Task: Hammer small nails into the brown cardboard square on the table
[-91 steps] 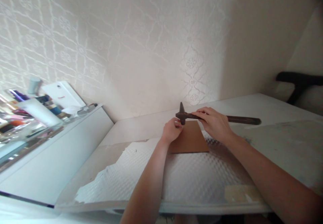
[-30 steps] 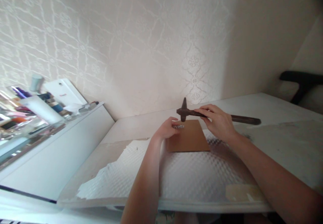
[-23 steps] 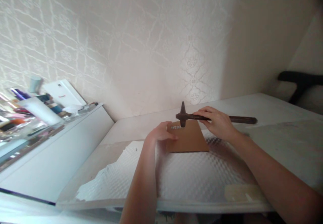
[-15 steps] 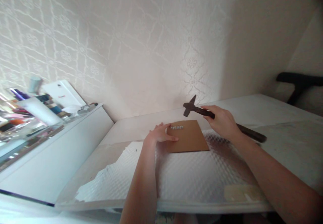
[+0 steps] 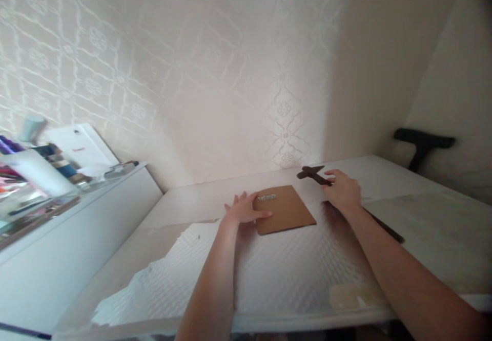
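A brown square board [image 5: 285, 210] lies flat on the white table [image 5: 269, 274]. Near its far edge sits a small row of pale metal bits [image 5: 267, 197]. My left hand [image 5: 243, 209] rests at the board's left edge, fingers spread and flat, thumb lying on the board. My right hand [image 5: 343, 191] is closed round the handle of a dark hammer [image 5: 312, 173]. The hammer lies low over the table to the right of the board, its head pointing left and its handle running back under my forearm.
A patterned wall [image 5: 215, 75] stands close behind the table. On the left is a white shelf unit [image 5: 73, 213] crowded with bottles and small items. A black chair arm [image 5: 423, 142] shows at the far right. Torn white textured covering [image 5: 161, 274] lies over the table's near part.
The hammer was held over the board's far edge, then swung right and down to the table. My left hand let go of the metal bits and now lies flat at the board's edge.
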Available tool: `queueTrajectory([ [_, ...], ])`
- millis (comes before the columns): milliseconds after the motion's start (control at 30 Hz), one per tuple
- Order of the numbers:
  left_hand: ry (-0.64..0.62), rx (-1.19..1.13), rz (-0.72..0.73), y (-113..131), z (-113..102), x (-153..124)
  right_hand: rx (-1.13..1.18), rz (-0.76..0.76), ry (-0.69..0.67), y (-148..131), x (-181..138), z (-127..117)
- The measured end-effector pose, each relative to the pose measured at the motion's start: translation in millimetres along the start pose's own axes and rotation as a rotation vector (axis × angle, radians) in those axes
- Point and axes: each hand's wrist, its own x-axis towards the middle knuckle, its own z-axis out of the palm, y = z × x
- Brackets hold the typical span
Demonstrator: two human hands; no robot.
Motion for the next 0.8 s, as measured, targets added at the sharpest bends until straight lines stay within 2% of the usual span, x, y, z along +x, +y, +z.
queueTrajectory([
  [133,0.018,0.017,0.013,-0.1,2.9,2.4,-0.032,0.034,0.006,14.2,9.3,3.5],
  [233,0.014,0.022,0.007,0.4,2.5,3.1,-0.076,0.0,0.02,31.4,25.4,0.9],
  [533,-0.004,0.008,-0.012,2.2,1.8,3.9,-0.224,0.042,0.073,86.6,86.8,-25.5],
  [633,0.007,-0.002,-0.019,1.5,3.4,4.4,-0.269,0.024,0.12,101.6,90.9,-28.1],
  [800,0.012,-0.013,-0.02,0.8,5.5,4.9,-0.3,-0.135,0.18,124.6,84.9,-22.0],
])
